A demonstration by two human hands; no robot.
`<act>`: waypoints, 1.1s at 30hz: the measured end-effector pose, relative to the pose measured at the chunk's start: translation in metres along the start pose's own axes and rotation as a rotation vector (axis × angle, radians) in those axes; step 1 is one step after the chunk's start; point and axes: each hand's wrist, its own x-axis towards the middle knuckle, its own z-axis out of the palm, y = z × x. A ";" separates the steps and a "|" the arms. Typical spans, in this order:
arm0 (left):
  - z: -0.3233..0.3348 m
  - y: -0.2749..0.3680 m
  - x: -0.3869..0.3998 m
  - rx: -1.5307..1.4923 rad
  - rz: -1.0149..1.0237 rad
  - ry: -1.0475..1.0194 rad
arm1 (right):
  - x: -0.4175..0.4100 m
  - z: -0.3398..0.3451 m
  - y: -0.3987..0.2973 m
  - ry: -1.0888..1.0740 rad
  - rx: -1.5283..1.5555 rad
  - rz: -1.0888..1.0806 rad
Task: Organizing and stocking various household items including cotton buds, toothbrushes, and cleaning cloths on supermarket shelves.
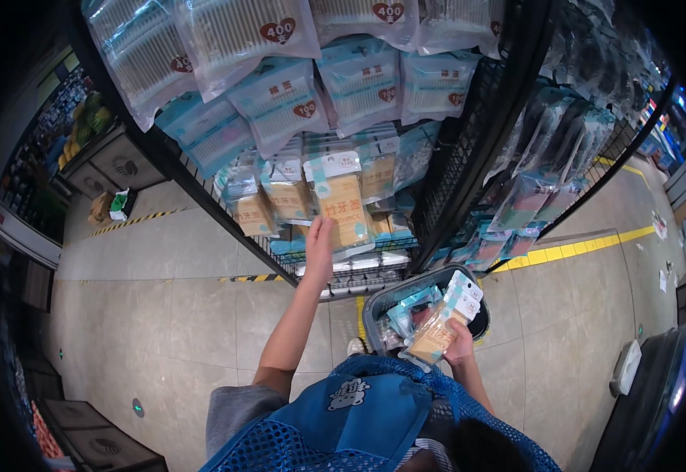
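My left hand (320,251) reaches up to the display rack and grips the lower left edge of a bagged bamboo toothpick pack (345,206). That pack stands in front of more hanging toothpick packs (284,194) on the rack. Low on the right, my right hand (460,343) holds at least two similar toothpick packs (433,335), overlapped and tilted, above a dark grey plastic basket (378,295). Inside the basket, several blue-and-clear packets (409,311) are partly covered by the held packs.
Bags of cotton swabs (284,97) hang above the toothpicks on the black wire-mesh rack (484,118). Other bagged goods (532,183) hang on its right side. Yellow tape (573,253) marks the tiled floor (172,330). A produce stand (113,159) is at the left.
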 end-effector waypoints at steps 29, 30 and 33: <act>-0.025 -0.036 0.039 -0.042 0.055 0.055 | -0.004 -0.011 0.007 0.060 -0.043 -0.024; -0.027 -0.039 0.039 -0.041 0.052 0.054 | -0.004 -0.013 0.008 0.064 -0.041 -0.025; -0.028 -0.050 0.037 -0.001 -0.044 0.130 | -0.003 -0.018 0.009 0.052 0.014 -0.027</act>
